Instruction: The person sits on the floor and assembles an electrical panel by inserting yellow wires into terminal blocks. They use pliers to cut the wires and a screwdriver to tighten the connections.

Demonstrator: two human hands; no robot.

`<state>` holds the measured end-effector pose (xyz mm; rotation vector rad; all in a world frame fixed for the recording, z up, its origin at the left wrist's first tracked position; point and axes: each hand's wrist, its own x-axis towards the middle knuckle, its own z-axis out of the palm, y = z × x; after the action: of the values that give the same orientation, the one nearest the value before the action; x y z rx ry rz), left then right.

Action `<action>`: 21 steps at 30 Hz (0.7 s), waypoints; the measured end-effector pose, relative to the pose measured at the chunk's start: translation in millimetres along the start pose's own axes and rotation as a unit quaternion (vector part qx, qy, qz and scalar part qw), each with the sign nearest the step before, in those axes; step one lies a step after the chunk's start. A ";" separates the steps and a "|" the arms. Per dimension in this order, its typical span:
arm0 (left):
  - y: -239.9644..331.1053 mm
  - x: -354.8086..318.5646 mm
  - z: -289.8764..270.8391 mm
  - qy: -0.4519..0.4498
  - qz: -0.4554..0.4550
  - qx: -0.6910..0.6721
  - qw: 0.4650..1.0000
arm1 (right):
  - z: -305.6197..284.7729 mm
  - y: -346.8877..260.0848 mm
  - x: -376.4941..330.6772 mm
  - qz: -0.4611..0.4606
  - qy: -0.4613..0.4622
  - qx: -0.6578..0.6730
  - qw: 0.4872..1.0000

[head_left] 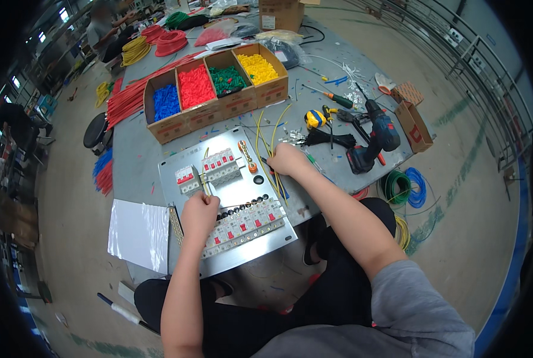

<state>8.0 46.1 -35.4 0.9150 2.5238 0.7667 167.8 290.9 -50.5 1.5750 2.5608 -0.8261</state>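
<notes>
A grey metal mounting plate [242,188] lies on the table in front of me, carrying rows of white circuit breakers with red switches [219,167]. My left hand [199,212] is closed on a yellow wire [206,182] beside the lower breaker row [248,224]. My right hand [287,160] rests at the plate's right edge, closed on a screwdriver with a green handle [310,160], among several yellow wires [266,140].
A divided cardboard box [219,107] holds blue, red, green and yellow parts. A cordless drill [374,140], black cable ties [326,140], a tape measure [315,118], pliers and a screwdriver lie at right. White sheet [138,232] at left; wire coils on the floor.
</notes>
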 end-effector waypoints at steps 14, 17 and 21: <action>25.4 -38.8 -9.0 -0.012 0.177 -0.189 0.966 | -50.1 -33.1 -45.4 -0.028 -0.099 0.520 0.848; 42.8 -61.9 -6.9 -0.110 0.170 -0.385 0.900 | -51.2 -53.9 -96.1 -0.069 -0.167 0.576 0.797; 47.4 -70.2 -31.9 -0.265 0.066 -0.460 0.845 | -41.1 -81.2 -117.8 -0.174 -0.191 0.520 0.814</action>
<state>66.7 18.0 27.5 0.7779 1.3476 1.3563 167.8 183.9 53.1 0.7771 2.1341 -2.5664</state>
